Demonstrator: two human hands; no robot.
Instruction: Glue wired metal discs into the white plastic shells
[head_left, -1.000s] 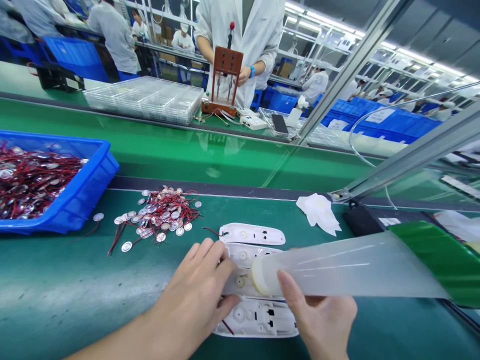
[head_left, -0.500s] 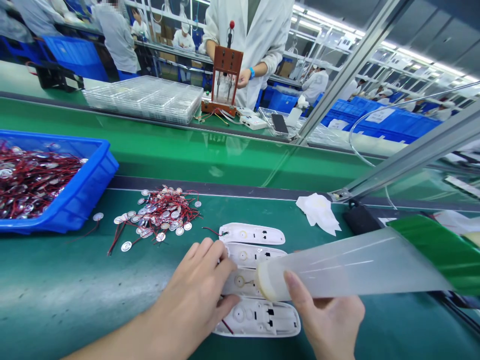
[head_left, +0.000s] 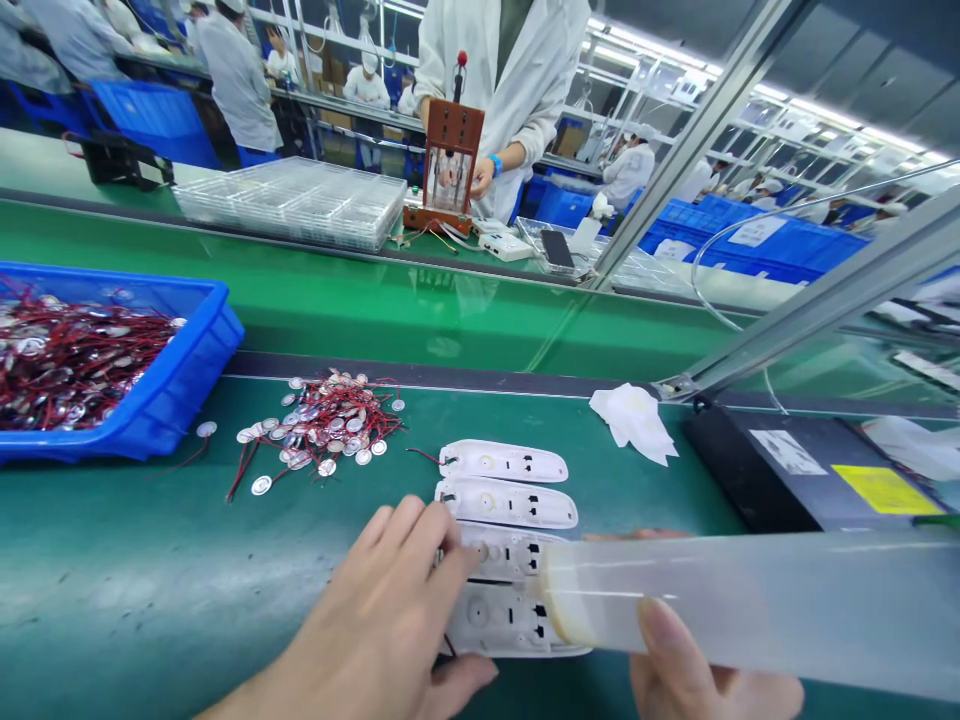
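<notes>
Several white plastic shells (head_left: 504, 464) lie in a column on the green bench mat. My left hand (head_left: 382, 620) rests on the left ends of the two nearest shells (head_left: 501, 550), fingers spread flat. My right hand (head_left: 697, 670) grips a long translucent tube (head_left: 750, 605) lying level, with its round yellowish end at the right part of the nearest shell (head_left: 510, 625). My thumb presses on top of the tube.
A pile of small metal discs with red wires (head_left: 322, 430) lies left of the shells. A blue bin (head_left: 180, 370) of the same parts stands at far left. A white wipe (head_left: 634, 420) and a black box (head_left: 795, 470) sit right. A person in white works across the green conveyor (head_left: 375, 300).
The tube has swung down and to the right, from the third shell toward the nearest one, uncovering the black box. My left hand has shifted slightly nearer.
</notes>
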